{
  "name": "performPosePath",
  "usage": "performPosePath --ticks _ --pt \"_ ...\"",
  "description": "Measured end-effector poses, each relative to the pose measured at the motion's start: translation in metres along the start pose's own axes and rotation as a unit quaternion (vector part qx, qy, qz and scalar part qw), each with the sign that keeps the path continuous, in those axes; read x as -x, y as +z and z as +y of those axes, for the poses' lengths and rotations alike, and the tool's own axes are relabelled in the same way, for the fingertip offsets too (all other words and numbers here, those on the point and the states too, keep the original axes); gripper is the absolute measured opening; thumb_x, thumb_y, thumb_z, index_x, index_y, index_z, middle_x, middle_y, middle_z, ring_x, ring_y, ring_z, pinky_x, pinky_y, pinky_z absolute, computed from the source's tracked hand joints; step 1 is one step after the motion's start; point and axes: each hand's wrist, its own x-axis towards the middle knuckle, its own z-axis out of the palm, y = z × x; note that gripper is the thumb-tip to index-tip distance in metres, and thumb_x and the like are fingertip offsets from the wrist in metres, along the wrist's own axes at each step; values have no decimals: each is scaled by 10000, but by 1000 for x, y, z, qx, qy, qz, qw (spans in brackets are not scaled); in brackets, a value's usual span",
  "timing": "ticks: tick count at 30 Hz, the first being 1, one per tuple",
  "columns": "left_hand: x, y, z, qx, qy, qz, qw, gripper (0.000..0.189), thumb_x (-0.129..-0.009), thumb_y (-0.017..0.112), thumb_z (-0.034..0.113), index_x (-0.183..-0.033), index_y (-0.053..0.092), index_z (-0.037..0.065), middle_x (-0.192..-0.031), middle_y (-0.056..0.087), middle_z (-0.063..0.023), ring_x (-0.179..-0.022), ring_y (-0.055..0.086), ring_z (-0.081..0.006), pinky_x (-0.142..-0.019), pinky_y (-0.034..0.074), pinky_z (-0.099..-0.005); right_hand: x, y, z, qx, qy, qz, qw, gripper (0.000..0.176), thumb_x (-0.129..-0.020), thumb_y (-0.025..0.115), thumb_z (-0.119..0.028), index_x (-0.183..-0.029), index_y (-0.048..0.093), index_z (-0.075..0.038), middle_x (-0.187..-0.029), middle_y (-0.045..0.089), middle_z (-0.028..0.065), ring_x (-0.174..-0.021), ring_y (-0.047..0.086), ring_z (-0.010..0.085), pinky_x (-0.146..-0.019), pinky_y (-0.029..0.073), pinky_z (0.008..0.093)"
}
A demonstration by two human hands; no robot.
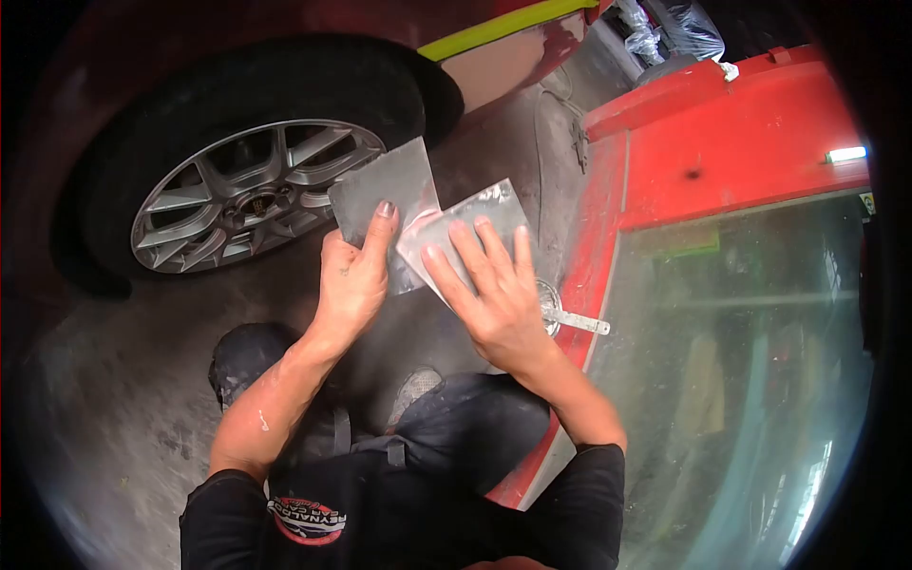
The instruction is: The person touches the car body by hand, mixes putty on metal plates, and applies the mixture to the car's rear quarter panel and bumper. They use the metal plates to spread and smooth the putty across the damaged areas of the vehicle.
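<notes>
My left hand (pixel 356 280) is closed on a thin square metal spreader (pixel 399 176), its thumb lying on the sheet's face. A second metal spreader (pixel 496 198) is gripped in my right hand (pixel 499 304), fingers spread across its upper face and the thumb side hidden beneath. The two sheets meet in front of my chest, the right one's edge overlapping the left one. A pale pink smear of paste (pixel 418 223) lies where they touch. Just beyond my right hand, a round can (pixel 548 302) is partly hidden, with a pale stick (pixel 581 323) across it.
A car wheel (pixel 256 204) with silver spokes is ahead on the left. Beside it, the dark red body has yellow-green tape (pixel 503 28) above a pale patch (pixel 518 68). A red panel (pixel 741 142) with glass (pixel 731 380) stands along the right. My knee (pixel 484 413) is bent below.
</notes>
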Motion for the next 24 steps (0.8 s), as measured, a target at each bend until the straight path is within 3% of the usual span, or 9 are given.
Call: performPosePath --ticks 3,4,7,8,11,13,16,20,24 --pt "1 -4 4 -15 -13 -12 1000 352 -1005 588 329 -886 671 8 -805 618 19 -733 501 -61 -649 415 -253 -1 -31 16 -109 37 14 993 616 -735 547 105 -1326 598 -62 -1330 572 211 -1258 547 376 -1062 357 600" --pt "0 -5 4 16 -44 -17 999 337 -1002 594 323 -942 669 0 -852 639 -8 -762 531 -75 -677 436 -255 -2 -28 25 -208 39 73 975 687 -701 504 153 -1360 557 -36 -1344 554 224 -1276 541 345 -1080 380 509" --pt "1 8 11 165 -111 -3 980 339 -996 605 312 -1055 655 -18 -950 669 -58 -825 587 -103 -731 476 -261 -8 0 19 -382 74 97 916 677 -704 499 171 -1353 555 -14 -1353 545 231 -1276 541 342 -1078 395 444" --pt "-1 6 10 163 -100 -1 982 345 -995 608 311 -1078 646 -22 -973 668 -66 -843 593 -107 -739 482 -264 -1 15 16 -344 101 66 931 630 -752 511 159 -1350 561 -31 -1380 526 226 -1279 533 359 -1071 404 468" --pt "-6 -5 5 144 -64 4 988 357 -996 610 306 -1108 636 -32 -1002 668 -72 -868 598 -109 -747 492 -270 26 35 32 -17 38 -29 999 624 -803 562 73 -1399 533 -108 -1407 502 196 -1235 538 423 -1010 429 581" --pt "-4 -4 11 109 -36 -11 993 347 -1003 602 301 -1075 653 -35 -965 670 -55 -849 587 -96 -731 487 -269 30 33 38 -37 59 6 998 587 -831 558 18 -1399 536 -127 -1407 505 190 -1242 522 442 -1009 409 620" --pt "2 -3 11 -81 11 -60 995 340 -1013 586 294 -1017 677 -33 -891 667 -24 -806 566 -79 -708 479 -265 14 8 42 -67 73 75 992 553 -823 584 -57 -1368 567 -144 -1378 534 169 -1236 523 424 -1008 402 628" --pt "9 0 5 -121 29 -58 991 337 -1014 584 293 -1004 688 -27 -838 661 0 -767 543 -65 -684 470 -262 8 4 21 -73 -34 4 997 432 -838 563 -121 -1261 644 -157 -1327 575 126 -1222 533 374 -1027 409 564" --pt "-1 -4 -2 -118 48 17 992 323 -998 607 300 -1006 670 -17 -898 663 -1 -813 551 -71 -714 453 -255 33 15 5 -103 -68 -63 990 457 -809 589 -108 -1257 648 -173 -1295 596 106 -1217 539 365 -1024 419 549"
